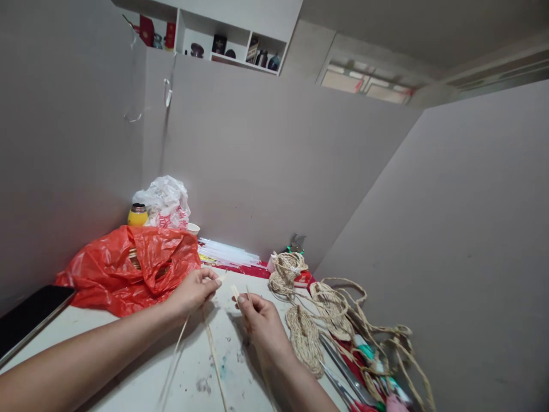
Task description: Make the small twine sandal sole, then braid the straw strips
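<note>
My left hand (196,289) is closed in a pinch on thin pale straw strips (211,343) that trail back over the stained white table (195,377). My right hand (261,320) is also pinched, holding the short end of a straw strip (235,292) upright between thumb and fingers. The two hands are close together, a hand's width apart, above the table's middle. Just right of my right hand lies a woven straw sole (305,339).
A red plastic bag (128,266) sits at the left, a white bag (165,200) and yellow jar (138,214) behind it. A dark tablet (30,315) lies far left. Coiled straw rope (343,309), scissors (343,372) and tools crowd the right. Walls enclose the table.
</note>
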The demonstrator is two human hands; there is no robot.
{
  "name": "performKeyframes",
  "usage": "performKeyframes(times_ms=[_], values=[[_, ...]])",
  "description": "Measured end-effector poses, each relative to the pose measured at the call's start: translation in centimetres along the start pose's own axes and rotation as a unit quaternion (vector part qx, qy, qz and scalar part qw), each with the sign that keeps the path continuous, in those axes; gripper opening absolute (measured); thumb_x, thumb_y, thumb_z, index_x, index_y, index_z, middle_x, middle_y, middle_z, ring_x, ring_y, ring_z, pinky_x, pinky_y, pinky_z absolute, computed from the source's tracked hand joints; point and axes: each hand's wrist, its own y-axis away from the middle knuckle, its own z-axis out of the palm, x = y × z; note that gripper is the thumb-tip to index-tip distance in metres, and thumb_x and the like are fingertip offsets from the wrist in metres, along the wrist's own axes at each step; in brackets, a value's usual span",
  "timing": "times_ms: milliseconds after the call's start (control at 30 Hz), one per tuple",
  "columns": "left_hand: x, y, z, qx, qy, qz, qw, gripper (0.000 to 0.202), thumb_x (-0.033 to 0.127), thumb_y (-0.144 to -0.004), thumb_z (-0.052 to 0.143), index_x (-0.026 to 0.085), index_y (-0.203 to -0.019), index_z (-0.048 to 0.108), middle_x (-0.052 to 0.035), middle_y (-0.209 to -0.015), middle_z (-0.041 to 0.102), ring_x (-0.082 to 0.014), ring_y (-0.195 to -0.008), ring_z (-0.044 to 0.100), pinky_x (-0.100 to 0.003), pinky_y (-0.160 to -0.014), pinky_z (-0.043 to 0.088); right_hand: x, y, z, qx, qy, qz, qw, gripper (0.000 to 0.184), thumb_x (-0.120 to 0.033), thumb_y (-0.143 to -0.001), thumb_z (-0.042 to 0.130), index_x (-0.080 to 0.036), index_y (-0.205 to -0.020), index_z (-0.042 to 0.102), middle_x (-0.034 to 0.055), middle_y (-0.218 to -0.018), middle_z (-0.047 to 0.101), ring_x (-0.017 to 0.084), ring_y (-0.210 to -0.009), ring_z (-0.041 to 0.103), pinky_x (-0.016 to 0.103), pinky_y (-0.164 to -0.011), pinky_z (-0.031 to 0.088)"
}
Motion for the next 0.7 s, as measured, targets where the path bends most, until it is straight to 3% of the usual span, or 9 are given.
performKeyframes(times_ms=[67, 133, 200, 267, 433, 533, 600, 700], values=[[0.0, -0.1, -0.7, 0.002, -0.145, 0.044, 0.988, 0.029, 0.042, -0.070, 0.059, 0.019, -0.060, 0.046, 0.0079, -0.045, 0.037, -0.0065, -0.041, 0.029, -0.020, -0.044, 0.020, -0.3, -0.1, -0.4, 0.020, 0.049, -0.060, 0.997, 0.033, -0.042, -0.078, 0.060, -0.016, -0.059, 0.057, -0.0042, -0.055, 0.040, 0.011, -0.052, 0.035, 0.023, -0.049, 0.029], [-0.3, 0.1, -1.2, 0.004, -0.291, 0.061, 0.955, 0.031, 0.038, -0.068, 0.060, 0.019, -0.050, 0.045, 0.0051, -0.046, 0.038, -0.0083, -0.043, 0.032, -0.022, -0.046, 0.020, -0.8, -0.3, -0.9, 0.034, 0.079, -0.095, 0.992, 0.033, -0.040, -0.079, 0.059, -0.016, -0.057, 0.057, -0.0016, -0.061, 0.045, 0.013, -0.061, 0.040, 0.024, -0.057, 0.033], [-0.8, 0.5, -1.3, 0.015, -0.388, 0.053, 0.920, 0.031, 0.036, -0.063, 0.063, 0.019, -0.044, 0.045, 0.0036, -0.044, 0.038, -0.0096, -0.042, 0.032, -0.024, -0.047, 0.020, -1.5, -0.4, -1.4, 0.036, 0.076, -0.085, 0.993, 0.030, -0.041, -0.079, 0.059, -0.016, -0.061, 0.060, -0.0009, -0.062, 0.047, 0.014, -0.063, 0.042, 0.025, -0.059, 0.034], [-1.4, 0.9, -1.1, 0.016, -0.426, 0.040, 0.903, 0.028, 0.032, -0.057, 0.066, 0.020, -0.042, 0.046, 0.0036, -0.042, 0.037, -0.0101, -0.041, 0.031, -0.026, -0.048, 0.021, -1.9, -0.6, -2.0, 0.037, 0.054, -0.056, 0.996, 0.029, -0.043, -0.077, 0.060, -0.016, -0.066, 0.063, -0.0019, -0.058, 0.047, 0.014, -0.058, 0.041, 0.025, -0.057, 0.033], [-2.2, 1.0, -0.5, -0.016, -0.417, 0.028, 0.909, 0.016, 0.016, -0.053, 0.059, 0.020, -0.043, 0.047, 0.0031, -0.044, 0.041, -0.0107, -0.042, 0.034, -0.025, -0.048, 0.023, -2.7, -1.0, -3.2, 0.054, 0.048, -0.039, 0.997, 0.034, -0.044, -0.075, 0.062, -0.018, -0.054, 0.056, -0.0016, -0.052, 0.050, 0.013, -0.050, 0.042, 0.024, -0.051, 0.032], [-2.0, 0.9, -0.3, -0.040, -0.406, 0.012, 0.913, 0.012, 0.016, -0.054, 0.057, 0.019, -0.046, 0.049, 0.0037, -0.045, 0.042, -0.0101, -0.043, 0.036, -0.024, -0.046, 0.023, -3.6, -0.8, -3.8, 0.125, 0.072, -0.083, 0.986, 0.031, -0.043, -0.074, 0.063, -0.016, -0.060, 0.061, 0.0020, -0.059, 0.059, 0.016, -0.058, 0.050, 0.026, -0.057, 0.037], [-1.6, 1.1, 0.0, -0.094, -0.375, -0.016, 0.922, 0.007, 0.019, -0.055, 0.057, 0.018, -0.049, 0.053, 0.0041, -0.045, 0.045, -0.0097, -0.044, 0.039, -0.022, -0.045, 0.025, -4.6, -0.5, -4.2, 0.180, 0.078, -0.119, 0.973, 0.029, -0.043, -0.074, 0.063, -0.016, -0.067, 0.064, 0.0032, -0.064, 0.063, 0.018, -0.064, 0.054, 0.027, -0.063, 0.040], [-0.6, 1.6, 0.6, -0.212, -0.229, -0.078, 0.947, 0.007, 0.023, -0.056, 0.061, 0.016, -0.057, 0.060, 0.0037, -0.049, 0.053, -0.0078, -0.042, 0.040, -0.020, -0.043, 0.027, -5.7, 0.0, -4.6, 0.232, 0.074, -0.151, 0.958, 0.025, -0.041, -0.075, 0.062, -0.016, -0.071, 0.063, 0.0017, -0.065, 0.061, 0.017, -0.065, 0.054, 0.026, -0.063, 0.040]])
